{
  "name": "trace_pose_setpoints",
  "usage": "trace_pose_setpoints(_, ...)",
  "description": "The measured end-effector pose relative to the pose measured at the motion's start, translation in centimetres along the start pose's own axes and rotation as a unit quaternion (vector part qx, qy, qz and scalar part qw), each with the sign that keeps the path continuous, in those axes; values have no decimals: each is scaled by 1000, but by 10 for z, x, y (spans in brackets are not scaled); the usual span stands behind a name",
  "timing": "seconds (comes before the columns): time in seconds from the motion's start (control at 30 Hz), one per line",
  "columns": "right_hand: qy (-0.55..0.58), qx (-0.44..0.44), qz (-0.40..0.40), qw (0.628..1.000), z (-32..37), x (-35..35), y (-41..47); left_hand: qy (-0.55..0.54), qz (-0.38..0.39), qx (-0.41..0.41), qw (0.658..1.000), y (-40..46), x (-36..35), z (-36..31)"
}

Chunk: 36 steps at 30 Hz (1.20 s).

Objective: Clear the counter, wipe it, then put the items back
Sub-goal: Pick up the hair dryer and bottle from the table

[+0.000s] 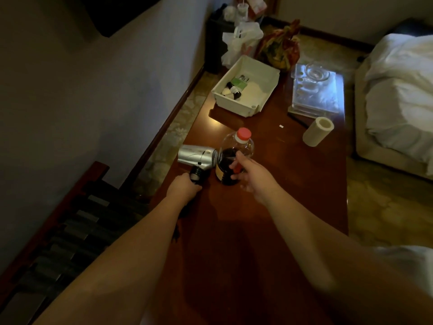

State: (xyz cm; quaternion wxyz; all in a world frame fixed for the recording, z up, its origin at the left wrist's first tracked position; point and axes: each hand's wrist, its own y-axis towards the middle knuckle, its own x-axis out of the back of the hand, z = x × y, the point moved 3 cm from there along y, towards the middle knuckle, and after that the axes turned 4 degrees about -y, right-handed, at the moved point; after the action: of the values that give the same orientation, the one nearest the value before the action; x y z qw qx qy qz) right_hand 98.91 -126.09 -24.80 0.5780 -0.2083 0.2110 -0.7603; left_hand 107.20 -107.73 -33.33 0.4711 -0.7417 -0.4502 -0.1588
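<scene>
Our left hand (185, 187) has fingers curled round the black handle of the hair dryer (199, 158), gripping it; the silver barrel points away from the bottle, toward the wall side. Our right hand (250, 174) wraps the bottle (235, 158), thumb on the near face, fingers curling round the lower body, holding it. The bottle stands upright on the counter (269, 219), red cap up, dark liquid filling the lower part, clear above. The dryer's rear grille sits just beside the bottle, on its left; we cannot tell if they touch.

Everything else, placed from the bottle. Beyond it, toward the far end of the counter, sits a white tray (246, 90) with a few small bottles and a green packet inside. Right of the bottle lies a pale roll (317, 131) on its side, well apart. Beyond the roll is a clear plastic tray (316, 95) with a glass bowl (316, 72) on its far part. A dark thin stick lies near the roll. A tiny white scrap (281, 126) lies between bottle and roll. Past the white tray stand a white plastic bag (241, 41) and a red-patterned bag (280, 46). Far right of the bottle, off the counter, a bed (398, 95) with white bedding. Left of the bottle, past the counter edge, a wall (82, 102) and patterned floor.
</scene>
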Motion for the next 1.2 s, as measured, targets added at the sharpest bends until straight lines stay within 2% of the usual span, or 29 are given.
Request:
trace_pose_setpoints(0.13, 56, -10, 3, 998, 1, -1, -9, -11, -3, 13, 1000, -16, 1, 1)
trace_pose_setpoints(0.23, 87, -18, 9, 996, -11, -3, -21, -71, 13, 28, 997, -31, 0, 9)
trace_pose_setpoints(0.4, 71, -5, 21, 997, -43, 7, -53, -190, 38, 56, 979, -74, -7, 34)
trace_pose_setpoints(0.63, 73, 19, 56, 996, -84, 16, -108, -286, 28, 99, 953, -152, -29, 65)
trace_pose_setpoints(1.0, 36, 28, 100, 994, -146, 20, -212, -397, -84, 73, 911, -316, -66, 108)
trace_pose_setpoints(1.2, -30, 44, 172, 984, -163, 8, -273, -407, -154, 60, 898, -410, -78, 135)
